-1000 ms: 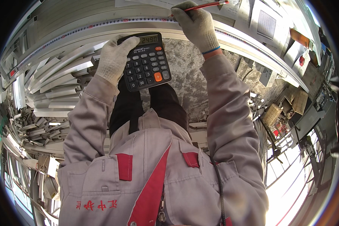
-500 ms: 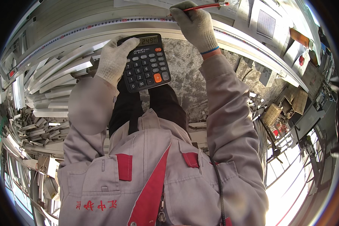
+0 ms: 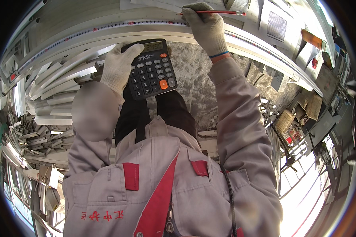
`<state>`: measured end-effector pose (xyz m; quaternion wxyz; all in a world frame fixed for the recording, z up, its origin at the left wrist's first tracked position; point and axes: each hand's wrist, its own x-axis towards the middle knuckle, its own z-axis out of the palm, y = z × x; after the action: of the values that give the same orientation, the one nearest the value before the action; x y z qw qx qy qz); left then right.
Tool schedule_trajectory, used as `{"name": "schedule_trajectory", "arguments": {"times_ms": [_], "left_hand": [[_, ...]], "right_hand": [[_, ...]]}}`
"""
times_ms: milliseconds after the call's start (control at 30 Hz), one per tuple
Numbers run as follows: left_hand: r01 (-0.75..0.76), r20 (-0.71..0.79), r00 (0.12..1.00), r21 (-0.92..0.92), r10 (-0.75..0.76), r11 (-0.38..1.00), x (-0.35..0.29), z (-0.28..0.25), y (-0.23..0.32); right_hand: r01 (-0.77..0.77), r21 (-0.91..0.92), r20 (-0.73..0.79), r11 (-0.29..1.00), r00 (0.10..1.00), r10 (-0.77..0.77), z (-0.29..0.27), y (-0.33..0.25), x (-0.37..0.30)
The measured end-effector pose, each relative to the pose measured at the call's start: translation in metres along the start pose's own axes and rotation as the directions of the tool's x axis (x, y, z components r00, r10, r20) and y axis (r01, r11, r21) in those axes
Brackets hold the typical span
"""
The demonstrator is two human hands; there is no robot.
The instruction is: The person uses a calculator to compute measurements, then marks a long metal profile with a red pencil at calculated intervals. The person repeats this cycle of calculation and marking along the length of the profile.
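In my left hand [image 3: 120, 65], gloved in white knit, is a black calculator [image 3: 151, 73] with dark keys and two orange ones. The thumb lies over its upper left corner, beside the small display; the other fingers go behind it. My right hand [image 3: 205, 28], in the same kind of glove with a blue cuff edge, is closed around a red pencil [image 3: 225, 12]. The pencil lies almost level, its point to the left and its eraser end to the right. Below that hand a white measuring tape [image 3: 132, 23] runs along the bench edge.
Pale metal strips [image 3: 63, 75] are stacked at the left, with short offcuts [image 3: 39, 136] below them. Printed paper sheets [image 3: 277, 25] lie at the upper right, near an orange-brown object [image 3: 312, 38]. Cardboard boxes [image 3: 284, 120] stand on the right. Beneath the bench edge shows a stained grey floor [image 3: 194, 75].
My right hand has shifted slightly right and down with the pencil, which now lies flatter. The calculator has dropped a little and tilted slightly in my left hand.
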<state>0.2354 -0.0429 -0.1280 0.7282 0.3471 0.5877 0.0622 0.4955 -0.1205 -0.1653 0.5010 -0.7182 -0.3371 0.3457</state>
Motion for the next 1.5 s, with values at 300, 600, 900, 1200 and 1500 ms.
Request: {"name": "schedule_trajectory", "arguments": {"times_ms": [300,600,900,1200,1500], "left_hand": [[0.024,0.006,1.0,-0.166,-0.023,0.986,-0.01,0.004,0.007],[-0.019,0.039,0.999,-0.027,0.02,0.999,0.003,-0.01,-0.008],[-0.009,0.044,0.999,-0.041,0.011,0.999,-0.001,-0.014,-0.007],[-0.04,0.021,0.999,-0.072,0.042,0.997,-0.009,-0.018,0.0],[-0.092,-0.015,0.996,0.051,0.093,0.994,-0.006,-0.05,-0.006]], "right_hand": [[-0.086,-0.149,-0.072,0.985,0.995,0.076,-0.011,-0.008,-0.024],[-0.115,-0.182,-0.117,0.977,0.989,0.094,0.002,-0.006,-0.029],[-0.09,-0.238,-0.104,0.967,0.992,0.067,0.004,-0.014,-0.03],[-0.132,-0.116,-0.197,0.984,0.974,0.107,0.004,-0.006,-0.033],[-0.191,0.132,-0.162,0.973,0.964,0.211,0.0,-0.055,-0.087]]}}
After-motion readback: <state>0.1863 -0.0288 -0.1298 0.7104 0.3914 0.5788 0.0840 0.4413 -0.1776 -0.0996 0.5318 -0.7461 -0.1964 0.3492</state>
